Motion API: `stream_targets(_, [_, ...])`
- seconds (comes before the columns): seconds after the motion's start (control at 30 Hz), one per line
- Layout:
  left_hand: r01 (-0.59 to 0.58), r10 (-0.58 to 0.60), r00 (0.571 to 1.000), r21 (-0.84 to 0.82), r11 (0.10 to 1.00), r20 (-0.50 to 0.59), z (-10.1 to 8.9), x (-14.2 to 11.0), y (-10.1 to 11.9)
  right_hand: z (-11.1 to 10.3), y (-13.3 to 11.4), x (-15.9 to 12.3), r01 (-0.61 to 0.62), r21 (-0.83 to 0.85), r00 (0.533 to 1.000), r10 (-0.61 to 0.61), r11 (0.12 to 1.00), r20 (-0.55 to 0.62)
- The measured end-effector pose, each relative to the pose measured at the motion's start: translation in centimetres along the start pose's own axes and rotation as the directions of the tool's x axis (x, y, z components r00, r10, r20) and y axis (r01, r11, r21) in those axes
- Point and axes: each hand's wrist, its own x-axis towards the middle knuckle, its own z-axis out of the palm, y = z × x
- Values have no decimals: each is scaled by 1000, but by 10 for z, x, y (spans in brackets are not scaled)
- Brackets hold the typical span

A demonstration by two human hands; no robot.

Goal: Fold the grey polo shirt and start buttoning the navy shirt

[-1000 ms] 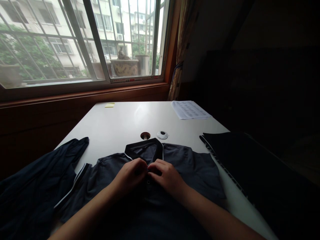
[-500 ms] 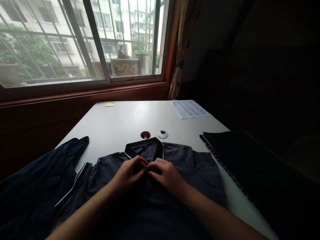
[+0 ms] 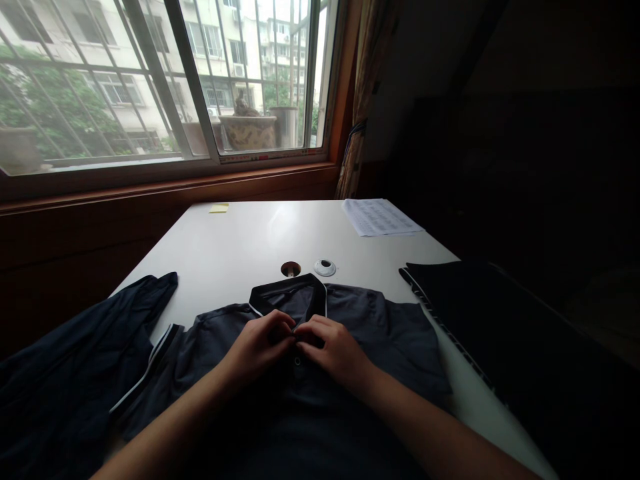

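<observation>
A dark grey fabric polo shirt (image 3: 297,400) lies spread on the smooth white table (image 3: 240,233), nearside of the round dark hole (image 3: 291,269). The left hand (image 3: 260,343) and right hand (image 3: 334,347), each grip closed, pinch its placket (image 3: 297,375). Laying-out looks done, placket work unfinished; whether the pale-rimmed button (image 3: 297,362) farther from the hole is fastened is unclear.

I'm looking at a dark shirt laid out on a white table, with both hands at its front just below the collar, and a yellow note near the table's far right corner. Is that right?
Not quite: in the head view, the yellow note lies near the white table's far left corner. Both hands are indeed at the dark shirt's front, just below the collar.
</observation>
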Motion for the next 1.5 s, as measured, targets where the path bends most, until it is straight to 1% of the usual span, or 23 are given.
stream_targets(0.2, [1,-1,1000,4,1000,4,-1,0,0,0,0,1,-1,-11,1000,1,1000,2])
stream_targets(0.4, [-11,11,1000,-6,1000,-3,0,1,-2,-2,-1,1,-2,17,1000,2,1000,8])
stream_targets(0.6, [-29,29,1000,62,998,0,-1,1,-1,-4,-2,2,-3,51,1000,2,999,15])
stream_targets(0.9, [-33,33,999,55,998,1,0,2,-4,-5,-3,2,2,45,1000,-2,999,18])
stream_targets(1.17, [-23,23,1000,22,999,16,-4,-1,6,-4,-2,3,-7,59,1000,6,998,9])
stream_targets(1.5, [-17,17,1000,53,998,-12,0,0,8,1,-3,2,-9,-39,1000,9,999,-3])
